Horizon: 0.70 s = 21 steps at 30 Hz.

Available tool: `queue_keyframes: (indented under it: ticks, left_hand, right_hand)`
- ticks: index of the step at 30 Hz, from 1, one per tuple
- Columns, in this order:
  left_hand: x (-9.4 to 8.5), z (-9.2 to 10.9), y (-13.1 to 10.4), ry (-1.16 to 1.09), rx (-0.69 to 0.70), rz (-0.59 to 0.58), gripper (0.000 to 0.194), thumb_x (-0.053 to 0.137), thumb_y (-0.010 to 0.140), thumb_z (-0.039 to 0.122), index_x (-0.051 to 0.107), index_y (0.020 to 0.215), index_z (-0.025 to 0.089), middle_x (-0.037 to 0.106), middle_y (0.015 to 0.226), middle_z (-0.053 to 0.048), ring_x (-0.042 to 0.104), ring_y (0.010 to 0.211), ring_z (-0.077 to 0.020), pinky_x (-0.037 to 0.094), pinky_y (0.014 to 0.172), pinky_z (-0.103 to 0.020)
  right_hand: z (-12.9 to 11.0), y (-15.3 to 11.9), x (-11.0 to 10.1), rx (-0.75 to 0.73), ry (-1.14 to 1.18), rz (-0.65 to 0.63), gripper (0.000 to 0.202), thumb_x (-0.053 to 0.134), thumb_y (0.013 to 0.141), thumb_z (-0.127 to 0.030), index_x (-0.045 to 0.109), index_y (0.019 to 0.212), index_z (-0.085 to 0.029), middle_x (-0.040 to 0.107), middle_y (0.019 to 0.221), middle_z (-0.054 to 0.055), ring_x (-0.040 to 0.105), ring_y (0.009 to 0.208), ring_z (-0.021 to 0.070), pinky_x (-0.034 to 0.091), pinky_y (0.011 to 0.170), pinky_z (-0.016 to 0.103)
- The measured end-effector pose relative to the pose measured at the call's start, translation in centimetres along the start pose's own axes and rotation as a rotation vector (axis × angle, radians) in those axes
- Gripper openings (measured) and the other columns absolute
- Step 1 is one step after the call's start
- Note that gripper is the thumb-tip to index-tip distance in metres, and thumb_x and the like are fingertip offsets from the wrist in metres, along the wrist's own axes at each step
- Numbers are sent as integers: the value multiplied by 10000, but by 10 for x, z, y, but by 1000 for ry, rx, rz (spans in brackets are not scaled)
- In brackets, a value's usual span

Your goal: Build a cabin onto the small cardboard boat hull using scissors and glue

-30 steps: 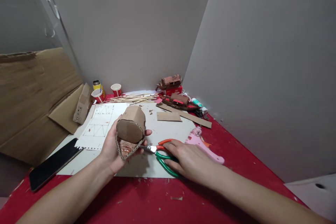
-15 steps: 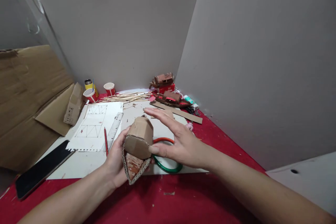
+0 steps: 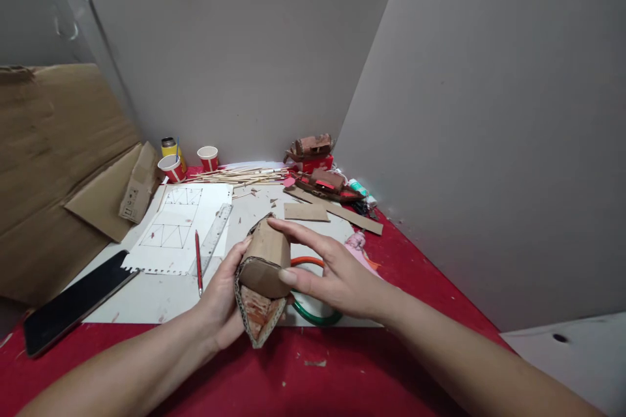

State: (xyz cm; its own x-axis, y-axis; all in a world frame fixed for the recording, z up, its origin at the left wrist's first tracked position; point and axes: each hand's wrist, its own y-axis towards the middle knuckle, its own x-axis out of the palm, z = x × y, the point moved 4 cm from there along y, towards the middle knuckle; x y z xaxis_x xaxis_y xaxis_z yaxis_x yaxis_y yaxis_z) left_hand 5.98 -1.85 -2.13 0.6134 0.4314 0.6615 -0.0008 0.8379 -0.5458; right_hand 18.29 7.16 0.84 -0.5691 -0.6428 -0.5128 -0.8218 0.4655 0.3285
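Note:
A small cardboard boat (image 3: 267, 267) with an arched cardboard cabin is held over the table, its pointed end towards me and reddish-brown inside. My left hand (image 3: 227, 296) cradles it from the left and below, with the thumb along its side. On the cabin rests my right hand (image 3: 332, 267), fingertips at the far top edge and thumb at the near right edge, gripping it between them. The left fingers under the boat are mostly hidden. Behind the right hand, a green and orange ring (image 3: 317, 319) lies partly covered.
At left are a phone (image 3: 75, 303), a drawn sheet (image 3: 171, 228), a red pencil (image 3: 198, 264), a ruler (image 3: 212, 238) and a big cardboard piece (image 3: 53, 176). Sticks (image 3: 239, 176), paper cups (image 3: 208, 158) and brown model boats (image 3: 327, 184) stand behind. Cardboard strips (image 3: 308, 211) lie beyond my hands.
My right fingers have come down from above the cabin onto its top. The boat has tipped slightly, showing more of its inside. The view has shifted a little.

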Motion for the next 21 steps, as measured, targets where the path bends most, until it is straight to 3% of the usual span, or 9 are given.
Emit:
queue_keyframes:
  ticks: [6, 11, 16, 21]
  left_hand:
    - [2, 1, -2, 4, 49, 82, 462, 415, 1022, 442, 687, 1228, 130, 771, 765, -108, 724, 620, -224, 577, 588, -304]
    - [1, 1, -1, 7, 43, 67, 444, 426, 1020, 424, 687, 1235, 137, 773, 745, -96, 725, 605, -223, 583, 603, -315]
    - [2, 0, -1, -9, 41, -42, 542, 384, 1032, 494, 676, 1274, 107, 783, 795, -131, 750, 703, -247, 593, 670, -336]
    - [-3, 0, 3, -38, 104, -159, 503, 532, 984, 477, 678, 1280, 97, 797, 893, -143, 755, 863, -255, 575, 852, -349]
  right_hand:
    - [-1, 0, -2, -28, -16, 45, 615, 687, 906, -489, 552, 1452, -241, 529, 1522, 124, 474, 1425, 301, 412, 1169, 511]
    - [2, -4, 2, 53, 96, 27, 615, 689, 905, -474, 525, 1475, -309, 499, 1545, 105, 521, 1380, 312, 577, 992, 458]
    - [2, -8, -2, -5, 43, 75, 649, 722, 893, -468, 497, 1493, -364, 491, 1557, 75, 462, 1420, 334, 474, 1103, 542]
    - [4, -7, 0, 8, 109, 88, 561, 699, 920, -415, 525, 1454, -418, 491, 1557, 31, 486, 1402, 291, 532, 1053, 474]
